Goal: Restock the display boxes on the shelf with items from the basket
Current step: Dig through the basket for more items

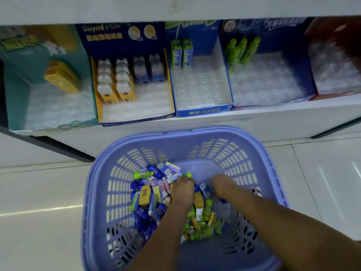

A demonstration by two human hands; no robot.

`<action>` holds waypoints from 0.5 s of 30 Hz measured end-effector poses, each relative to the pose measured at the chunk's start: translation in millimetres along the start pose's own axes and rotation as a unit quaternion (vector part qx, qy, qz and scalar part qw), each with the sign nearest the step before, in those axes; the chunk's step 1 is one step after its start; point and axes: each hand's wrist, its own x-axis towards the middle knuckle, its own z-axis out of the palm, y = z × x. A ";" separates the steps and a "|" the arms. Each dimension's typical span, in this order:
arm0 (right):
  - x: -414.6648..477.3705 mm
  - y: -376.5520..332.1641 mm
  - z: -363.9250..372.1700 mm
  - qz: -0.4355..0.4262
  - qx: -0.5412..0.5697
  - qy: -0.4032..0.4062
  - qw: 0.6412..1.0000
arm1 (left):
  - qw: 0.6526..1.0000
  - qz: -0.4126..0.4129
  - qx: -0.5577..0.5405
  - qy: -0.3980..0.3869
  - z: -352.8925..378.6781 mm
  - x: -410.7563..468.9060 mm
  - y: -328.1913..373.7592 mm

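Head view: looking down into a lilac basket (183, 137) standing on the pale tiled floor (39, 192), just in front of a low white shelf (254, 118)
Items (148, 194): small packs and bottles in blue, green, yellow and pink, heaped in the left and middle of the basket bottom
Left hand (183, 189): inside the basket on top of the heap, fingers curled down beside a green-capped bottle (188, 175); whether it grips anything cannot be told
Right hand (224, 184): low in the barer right part of the basket, near the left hand; fingers blurred, grip cannot be told
Display boxes: five side by side on the shelf
Teal box (17, 79): far left, yellow packs at the back
Dark blue box (121, 36): rows of yellow and blue packs
Middle blue box (203, 112): two green-and-blue packs, back left
Fourth box (273, 26): green bottles, back left
Red box (332, 32): far right, blurred
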 end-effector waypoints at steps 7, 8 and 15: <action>-59.7 19.7 -105.1 -0.162 0.238 -0.007 0.958 | 0.926 -0.068 -0.370 -0.033 -52.8 -5.9 14.9; -74.5 25.6 -120.0 -0.193 0.289 -0.010 0.937 | 0.889 -0.086 -0.449 -0.031 -67.4 -8.1 19.7; -151.8 63.1 -155.8 -0.391 0.449 0.018 0.804 | 0.653 0.068 -0.742 -0.137 -163.6 -47.9 62.3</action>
